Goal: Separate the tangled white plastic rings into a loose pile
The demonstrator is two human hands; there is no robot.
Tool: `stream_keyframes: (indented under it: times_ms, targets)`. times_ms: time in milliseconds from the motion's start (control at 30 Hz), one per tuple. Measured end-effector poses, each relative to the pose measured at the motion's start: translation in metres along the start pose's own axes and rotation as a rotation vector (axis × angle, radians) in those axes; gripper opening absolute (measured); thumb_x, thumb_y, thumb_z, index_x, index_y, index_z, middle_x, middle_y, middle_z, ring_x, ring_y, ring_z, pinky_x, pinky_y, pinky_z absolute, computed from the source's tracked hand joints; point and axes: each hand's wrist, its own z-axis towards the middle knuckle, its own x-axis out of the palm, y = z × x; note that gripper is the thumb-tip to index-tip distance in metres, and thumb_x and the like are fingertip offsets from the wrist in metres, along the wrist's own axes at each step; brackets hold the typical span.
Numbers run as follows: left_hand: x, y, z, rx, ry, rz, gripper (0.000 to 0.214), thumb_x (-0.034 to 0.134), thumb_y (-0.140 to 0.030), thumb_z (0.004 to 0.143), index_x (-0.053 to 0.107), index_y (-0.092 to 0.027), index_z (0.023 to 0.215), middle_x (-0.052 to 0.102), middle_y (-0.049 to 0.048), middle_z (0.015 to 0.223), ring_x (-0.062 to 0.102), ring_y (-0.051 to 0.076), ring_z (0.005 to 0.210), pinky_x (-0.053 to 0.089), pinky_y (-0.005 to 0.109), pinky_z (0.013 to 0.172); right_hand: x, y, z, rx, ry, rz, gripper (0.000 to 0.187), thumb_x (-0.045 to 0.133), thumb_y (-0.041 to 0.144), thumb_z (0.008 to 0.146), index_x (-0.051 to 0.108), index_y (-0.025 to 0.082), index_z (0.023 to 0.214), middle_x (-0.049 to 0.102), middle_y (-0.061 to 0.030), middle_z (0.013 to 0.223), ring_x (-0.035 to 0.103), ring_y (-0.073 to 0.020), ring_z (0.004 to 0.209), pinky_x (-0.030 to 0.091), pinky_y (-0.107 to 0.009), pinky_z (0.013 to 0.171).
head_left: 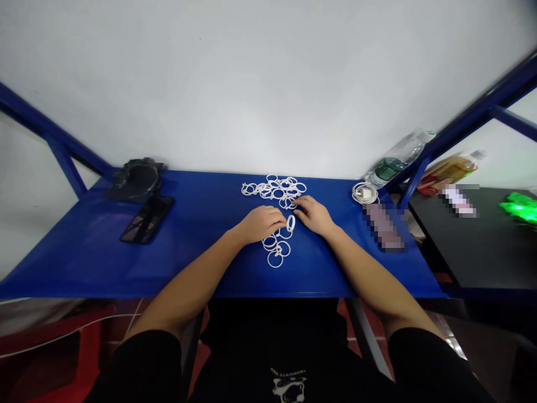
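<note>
A loose pile of several white plastic rings [274,189] lies at the back middle of the blue table [201,252]. A short linked chain of white rings [277,249] trails toward me from between my hands. My left hand [262,223] rests palm down with curled fingers pinching a white ring [291,223] that stands upright at its fingertips. My right hand [314,215] lies just right of that ring, fingers bent and reaching into the near edge of the pile, touching rings there.
A black phone [147,219] and a dark cap [136,179] lie at the table's back left. A coiled white cable [364,193] and clear bottles [398,157] sit at the back right. A black table [474,246] stands to the right, a red chair [62,341] lower left.
</note>
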Motion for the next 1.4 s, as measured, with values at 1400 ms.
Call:
stream_keyframes:
  times_ms: [1400]
  targets:
    - [0.008,0.016,-0.006,-0.303,-0.123,0.253,0.033,0.069,-0.043,0.095,0.073,-0.024,0.122,0.074,0.0080,0.122,0.065,0.028,0.115,0.043,0.051,0.107,0.001,0.017,-0.003,-0.110,-0.157,0.199,0.015,0.062,0.031,0.100,0.074,0.023,0.102,0.075,-0.0054,0.096,0.069,-0.0185,0.082,0.055,-0.031,0.072]
